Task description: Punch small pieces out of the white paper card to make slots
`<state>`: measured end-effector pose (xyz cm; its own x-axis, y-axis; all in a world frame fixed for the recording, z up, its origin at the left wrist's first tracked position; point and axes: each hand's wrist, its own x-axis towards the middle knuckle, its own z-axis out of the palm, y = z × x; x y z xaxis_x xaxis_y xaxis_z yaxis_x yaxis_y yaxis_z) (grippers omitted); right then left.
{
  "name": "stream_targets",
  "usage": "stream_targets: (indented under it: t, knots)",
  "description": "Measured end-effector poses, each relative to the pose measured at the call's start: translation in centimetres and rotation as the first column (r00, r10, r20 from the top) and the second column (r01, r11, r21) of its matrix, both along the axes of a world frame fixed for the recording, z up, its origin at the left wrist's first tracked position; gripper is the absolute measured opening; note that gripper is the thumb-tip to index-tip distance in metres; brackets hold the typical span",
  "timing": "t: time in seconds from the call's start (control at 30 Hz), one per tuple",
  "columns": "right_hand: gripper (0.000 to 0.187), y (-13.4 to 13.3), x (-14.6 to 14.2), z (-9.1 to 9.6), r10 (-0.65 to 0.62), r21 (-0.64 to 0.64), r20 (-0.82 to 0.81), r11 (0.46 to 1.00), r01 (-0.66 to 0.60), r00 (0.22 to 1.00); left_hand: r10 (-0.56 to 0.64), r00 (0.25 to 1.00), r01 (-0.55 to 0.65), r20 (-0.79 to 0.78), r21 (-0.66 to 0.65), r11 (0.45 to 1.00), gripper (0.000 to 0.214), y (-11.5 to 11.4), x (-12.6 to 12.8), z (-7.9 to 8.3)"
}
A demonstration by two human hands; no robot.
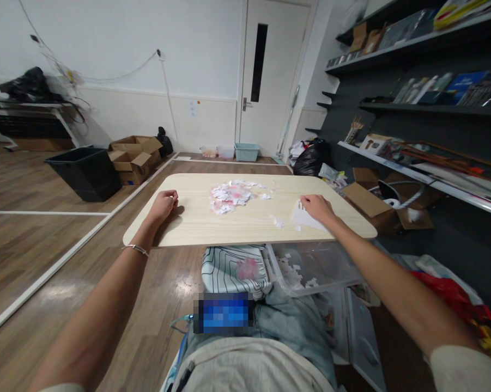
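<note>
On the pale wooden table (196,231) lies a pile of small white paper pieces (229,194), with pink showing through it. Over the table's left side is my left hand (165,205), its fingers curled closed. What it holds, if anything, is hidden. To the right of the pile, my right hand (316,207) is closed at the upper edge of a white sheet of paper (304,219), which lies partly under the hand and forearm. A few loose scraps (278,221) lie left of that sheet.
Below the table's near edge, a clear plastic bin (310,288) holds white paper scraps. Beside it is a striped cushion (216,272) with a pink patch. A phone-like blurred screen (224,314) rests on my lap. A black bin (84,174) and cardboard boxes (133,160) stand left; shelves (425,109) line the right.
</note>
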<state>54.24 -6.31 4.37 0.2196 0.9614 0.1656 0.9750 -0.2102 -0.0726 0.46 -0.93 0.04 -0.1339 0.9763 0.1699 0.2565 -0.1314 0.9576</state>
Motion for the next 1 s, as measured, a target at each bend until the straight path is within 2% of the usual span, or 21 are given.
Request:
stream_targets:
  t: [0.13, 0.23, 0.47, 0.6, 0.7, 0.8, 0.9, 1.0]
  knots:
    - [0.054, 0.4, -0.8, -0.2, -0.026, 0.005, 0.015, 1.000, 0.026, 1.000, -0.004, 1.000, 0.004, 0.012, 0.003, 1.000, 0.020, -0.2, 0.1, 0.2]
    - [0.053, 0.2, -1.3, -0.2, 0.009, 0.007, 0.026, 1.000, -0.009, 1.000, -0.002, 1.000, 0.002, 0.012, -0.007, 1.000, 0.022, -0.3, 0.0, 0.3]
    - [0.047, -1.3, -2.3, -0.6, 0.206, -0.013, 0.012, 0.979, -0.206, 0.979, -0.002, 0.999, 0.003, 0.046, -0.025, 1.000, 0.024, -0.3, 0.0, 0.1]
    - [0.051, -2.2, -2.6, -1.0, 0.387, 0.017, -0.019, 0.922, -0.387, 0.922, -0.004, 0.999, 0.004, 0.045, 0.007, 1.000, 0.021, -0.3, 0.0, 0.1]
    - [0.053, -2.5, -2.8, -1.2, 0.448, 0.041, -0.037, 0.894, -0.447, 0.893, -0.005, 0.999, 0.004, 0.039, 0.020, 1.000, 0.021, -0.2, -0.2, 0.1]
    - [0.052, -2.5, -3.0, -1.1, 0.396, 0.044, -0.033, 0.918, -0.395, 0.918, -0.004, 0.999, 0.003, 0.039, 0.021, 1.000, 0.021, 0.0, -0.3, 0.1]
    - [0.050, -2.3, -3.1, -0.8, 0.246, 0.052, -0.022, 0.968, -0.245, 0.969, -0.001, 0.999, 0.000, 0.036, 0.028, 1.000, 0.022, 0.1, -0.3, 0.0]
    - [0.050, -2.1, -3.4, -0.5, 0.122, 0.039, -0.015, 0.992, -0.121, 0.992, 0.006, 0.999, -0.007, 0.034, 0.030, 1.000, 0.022, 0.0, -0.2, 0.0]
